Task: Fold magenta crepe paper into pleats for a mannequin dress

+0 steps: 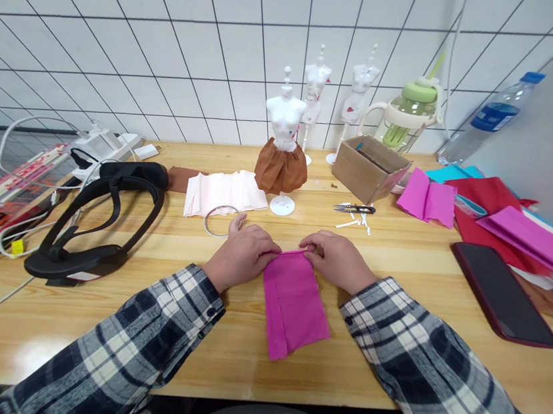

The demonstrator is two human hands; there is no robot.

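A magenta piece of fabric [297, 303] lies on the wooden table in front of me, its top edge turned over into a narrow fold. My left hand [245, 253] pinches the fold at its left end, thumb raised. At the right end, my right hand [335, 258] grips the same edge between thumb and fingers. Just beyond my left hand are a thin ring [207, 221] and a pale pink fabric strip [227, 194]. A small white dress form [286, 117] wearing a brown gathered skirt [280, 169] stands behind the magenta fabric.
Thread snips [357, 209] lie among white scraps past my right hand. Two more dress forms, a cardboard box [366, 174], a green-lidded jug [412, 113] and a water bottle [491, 119] stand behind. Coloured fabrics and a phone [502, 294] are right; a black headset strap [104, 213] and cables, left.
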